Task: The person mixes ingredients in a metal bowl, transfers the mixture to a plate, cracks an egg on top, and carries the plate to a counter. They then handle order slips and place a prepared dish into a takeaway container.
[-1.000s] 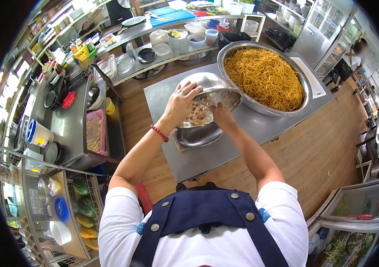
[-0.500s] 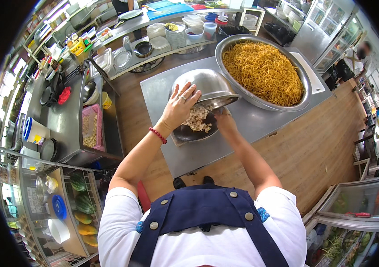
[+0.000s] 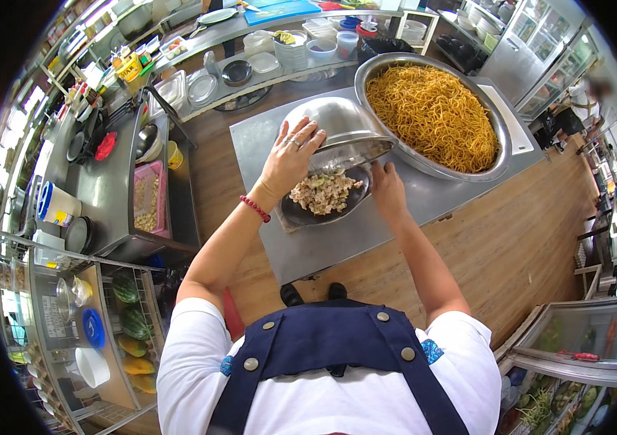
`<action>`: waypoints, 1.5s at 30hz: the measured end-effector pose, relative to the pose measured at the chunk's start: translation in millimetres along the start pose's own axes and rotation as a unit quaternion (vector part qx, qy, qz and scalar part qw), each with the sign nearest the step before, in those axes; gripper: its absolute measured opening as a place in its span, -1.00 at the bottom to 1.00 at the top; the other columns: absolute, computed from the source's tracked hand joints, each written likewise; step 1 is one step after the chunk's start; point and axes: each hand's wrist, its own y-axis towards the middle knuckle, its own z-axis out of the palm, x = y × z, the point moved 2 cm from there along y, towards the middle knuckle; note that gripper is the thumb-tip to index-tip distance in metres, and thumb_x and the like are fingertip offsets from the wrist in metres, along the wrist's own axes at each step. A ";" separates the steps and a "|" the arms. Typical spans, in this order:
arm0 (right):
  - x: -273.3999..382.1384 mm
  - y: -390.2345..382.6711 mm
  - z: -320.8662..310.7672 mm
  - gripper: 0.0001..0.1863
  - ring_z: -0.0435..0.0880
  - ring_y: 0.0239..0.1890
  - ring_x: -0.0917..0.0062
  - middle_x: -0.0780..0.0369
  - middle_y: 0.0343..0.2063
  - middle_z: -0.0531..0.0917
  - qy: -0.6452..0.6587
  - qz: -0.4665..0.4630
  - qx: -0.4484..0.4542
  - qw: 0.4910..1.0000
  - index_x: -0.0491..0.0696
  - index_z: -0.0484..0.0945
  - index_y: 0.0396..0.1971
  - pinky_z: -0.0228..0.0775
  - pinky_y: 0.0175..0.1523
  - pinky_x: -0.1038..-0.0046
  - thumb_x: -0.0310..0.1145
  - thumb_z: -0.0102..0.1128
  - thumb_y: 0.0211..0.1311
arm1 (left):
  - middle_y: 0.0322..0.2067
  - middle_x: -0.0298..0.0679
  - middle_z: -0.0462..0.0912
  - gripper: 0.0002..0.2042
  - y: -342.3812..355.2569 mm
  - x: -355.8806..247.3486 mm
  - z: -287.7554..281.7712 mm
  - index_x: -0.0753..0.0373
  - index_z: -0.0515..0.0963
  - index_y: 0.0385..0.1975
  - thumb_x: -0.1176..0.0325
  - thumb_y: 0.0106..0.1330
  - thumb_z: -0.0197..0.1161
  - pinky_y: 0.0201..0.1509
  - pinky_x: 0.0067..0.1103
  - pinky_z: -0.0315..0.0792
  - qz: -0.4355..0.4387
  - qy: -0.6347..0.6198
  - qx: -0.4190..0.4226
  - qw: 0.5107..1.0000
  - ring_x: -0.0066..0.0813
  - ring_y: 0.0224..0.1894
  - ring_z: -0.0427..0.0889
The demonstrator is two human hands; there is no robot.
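Observation:
A large steel bowl (image 3: 341, 119) is tipped toward me, its mouth over a dark shallow dish (image 3: 355, 199) on the metal table. In the dish lies a heap of chopped pale food (image 3: 326, 191), possibly diced meat. My left hand (image 3: 292, 154), with a ring and a red bead bracelet, holds the bowl by its left side, fingers spread along the wall. At the right rim of the dish, just below the bowl's edge, is my right hand (image 3: 388, 187). Its fingers are curled, and whatever they grip is hidden. The bowl's inside is mostly out of sight.
A wide steel basin (image 3: 498, 163) heaped with yellow noodles (image 3: 435, 119) stands right of the bowl on the metal table (image 3: 308, 254). Beyond it, a shelf holds containers and plates. A steel counter (image 3: 105, 192) is on the left. Another person (image 3: 577, 109) stands far right.
The bowl has tipped further, its mouth now lifted and showing more of the heap. My right hand has come out from under the rim, moving right and slightly away from me.

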 end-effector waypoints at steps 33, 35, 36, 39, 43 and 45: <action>-4.9 -31.1 13.3 -0.82 0.55 -0.35 0.06 -0.02 -0.36 0.48 0.033 0.028 0.192 0.981 -0.12 0.45 -0.37 0.43 -0.26 0.18 -0.36 -0.13 0.20 | -0.03 -0.22 0.45 -0.57 24.0 11.9 -24.5 0.16 0.46 -0.08 0.65 -0.01 0.06 0.29 -0.27 0.09 -0.064 0.036 -0.046 0.996 -0.25 0.18 0.29; -7.2 -32.9 21.3 -0.81 0.56 -0.35 0.07 -0.02 -0.35 0.49 0.032 0.005 0.241 0.970 -0.12 0.46 -0.39 0.43 -0.26 0.19 -0.35 -0.12 0.21 | -0.08 -0.18 0.48 -0.61 21.4 30.6 -35.3 0.19 0.47 -0.10 0.63 0.01 0.09 0.26 -0.32 0.16 -0.099 0.057 -0.085 0.990 -0.21 0.15 0.33; -11.0 -31.5 25.1 -0.82 0.56 -0.34 0.09 -0.01 -0.35 0.50 0.010 0.036 0.233 0.972 -0.12 0.47 -0.39 0.44 -0.25 0.20 -0.36 -0.11 0.19 | -0.11 -0.15 0.50 -0.66 17.6 44.6 -42.6 0.23 0.48 -0.12 0.60 0.05 0.11 0.19 -0.38 0.23 -0.143 0.036 -0.112 0.983 -0.18 0.09 0.38; -12.6 -25.1 39.8 -0.83 0.58 -0.34 0.13 0.00 -0.36 0.51 -0.001 0.041 0.233 0.972 -0.12 0.50 -0.40 0.45 -0.25 0.23 -0.39 -0.08 0.15 | -0.25 -0.02 0.55 -0.82 -16.8 95.1 -72.7 0.32 0.51 -0.26 0.47 0.12 0.14 -0.08 -0.42 0.40 -0.280 0.051 -0.226 0.931 -0.09 -0.14 0.53; -0.2 -16.7 45.7 -0.79 0.57 -0.36 0.13 0.01 -0.44 0.53 -0.010 0.027 0.251 0.968 -0.08 0.52 -0.45 0.44 -0.28 0.20 -0.36 -0.12 0.17 | -0.36 -0.13 0.58 -0.75 -116.3 170.3 -115.4 0.40 0.49 -0.22 0.48 0.07 0.22 -0.21 -0.55 0.37 -0.513 -0.123 -0.326 0.784 -0.38 -0.32 0.53; 6.8 -13.2 30.8 -0.75 0.53 -0.41 0.12 0.01 -0.48 0.53 0.049 -0.014 0.172 0.984 -0.13 0.52 -0.51 0.37 -0.28 0.15 -0.36 -0.15 0.17 | -0.40 -0.19 0.59 -0.74 -176.6 198.2 -148.5 0.44 0.49 -0.23 0.51 0.06 0.20 -0.24 -0.56 0.37 -0.520 -0.108 -0.432 0.729 -0.49 -0.36 0.49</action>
